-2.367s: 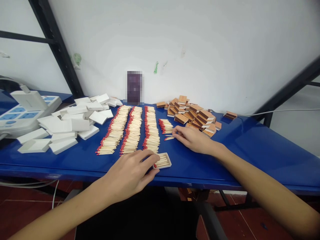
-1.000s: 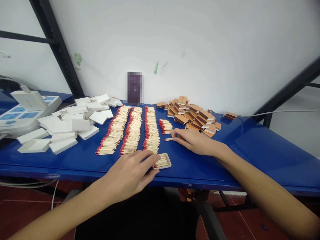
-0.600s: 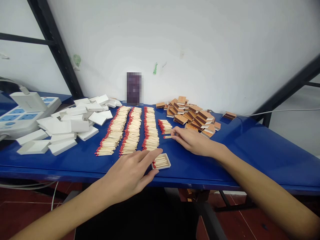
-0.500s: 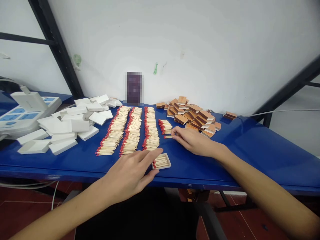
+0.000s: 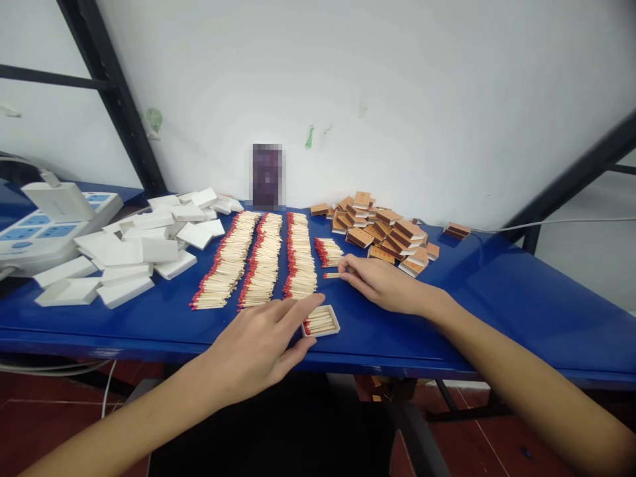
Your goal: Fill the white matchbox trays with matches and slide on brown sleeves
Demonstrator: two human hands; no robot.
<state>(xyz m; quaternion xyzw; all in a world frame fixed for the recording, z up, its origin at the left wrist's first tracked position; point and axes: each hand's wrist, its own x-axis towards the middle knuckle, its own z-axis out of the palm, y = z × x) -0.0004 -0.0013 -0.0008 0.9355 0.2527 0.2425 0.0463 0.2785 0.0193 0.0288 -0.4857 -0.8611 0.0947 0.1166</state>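
Observation:
A red-tipped match (image 5: 331,275) sticks out to the left from my right hand (image 5: 370,279), pinched between thumb and fingertips. It is just in front of a short row of matches (image 5: 328,252). My left hand (image 5: 265,341) steadies a small white matchbox tray (image 5: 328,332), index finger at its far left corner and thumb at its near side. Inside the tray lie several matches (image 5: 320,321), heads to the left. Left of the short row run three long rows of matches (image 5: 301,255), their red heads also facing left.
White empty trays (image 5: 169,248) are heaped at the left, beside a power strip (image 5: 54,232) with a charger. Brown matchbox sleeves (image 5: 377,228) form a pile at the back right, and one sleeve (image 5: 457,230) lies apart. A pixelated dark rectangle (image 5: 267,175) stands against the wall.
My right hand has drawn slightly toward me with the match, widening the gap from the short row. My left hand and the tray stay where they were.

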